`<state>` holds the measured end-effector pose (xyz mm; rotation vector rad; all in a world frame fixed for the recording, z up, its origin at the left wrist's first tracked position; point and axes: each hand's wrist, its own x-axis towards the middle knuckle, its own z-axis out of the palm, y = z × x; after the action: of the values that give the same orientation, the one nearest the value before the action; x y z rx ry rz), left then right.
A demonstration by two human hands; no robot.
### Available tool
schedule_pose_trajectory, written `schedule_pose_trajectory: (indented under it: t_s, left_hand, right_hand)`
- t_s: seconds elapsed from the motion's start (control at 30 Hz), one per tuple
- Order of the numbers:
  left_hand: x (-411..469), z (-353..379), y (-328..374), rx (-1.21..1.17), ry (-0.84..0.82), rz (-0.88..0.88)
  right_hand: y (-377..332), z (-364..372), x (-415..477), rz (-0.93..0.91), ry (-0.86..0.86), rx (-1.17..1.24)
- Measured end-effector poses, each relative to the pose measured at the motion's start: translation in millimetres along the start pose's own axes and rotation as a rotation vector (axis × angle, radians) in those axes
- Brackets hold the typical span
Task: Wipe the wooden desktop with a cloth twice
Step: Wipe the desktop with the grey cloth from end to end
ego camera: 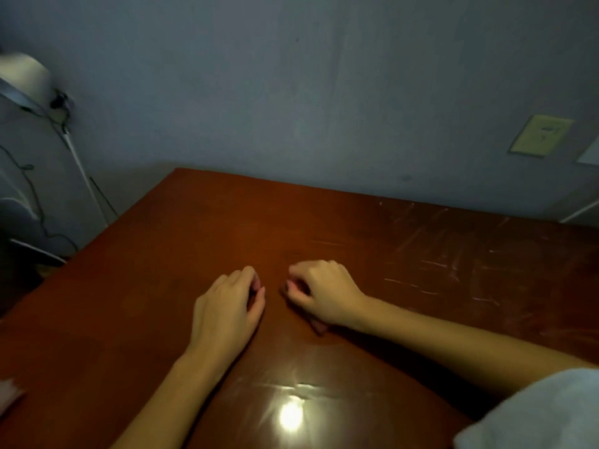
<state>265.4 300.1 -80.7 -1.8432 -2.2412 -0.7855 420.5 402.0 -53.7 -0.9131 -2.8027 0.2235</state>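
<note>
The reddish-brown wooden desktop (pixel 356 228) fills the lower part of the view, with pale scratches across its right side and a lamp glare near the front. My left hand (pixel 230 306) rests on the middle of the desktop, fingers loosely curled, holding nothing. My right hand (pixel 321 293) rests just to its right, knuckles up, fingers loosely curled and also holding nothing. A small gap separates the two hands. At the left edge of the view lies a pale pink thing (pixel 9 393), blurred; I cannot tell whether it is a cloth.
A grey-blue wall (pixel 291 92) stands right behind the desk. A yellowish wall plate (pixel 539 136) is at the right. Left of the desk are cables, a white rod (pixel 81 170) and a pale rounded object (pixel 22 76). My light grey sleeve (pixel 534 413) fills the bottom right corner.
</note>
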Motion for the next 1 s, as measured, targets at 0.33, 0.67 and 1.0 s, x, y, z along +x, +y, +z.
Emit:
schedule_pose_trajectory:
  t_s: [0.33, 0.67, 1.0]
  left_hand:
    - [-3.8, -17.2, 9.0, 0.012, -0.102, -0.006]
    - [-78.2, -60.8, -6.3, 0.042, -0.047, -0.053]
    - [-151.7, -75.9, -21.1, -0.004, 0.047, -0.025]
  right_hand:
    - [86.1, -21.6, -8.4, 0.517, 0.193, -0.115]
    - [-105.0, 21.9, -53.9, 0.132, 0.111, -0.051]
    - [-53.7, -7.5, -127.9, 0.341, 0.074, -0.080]
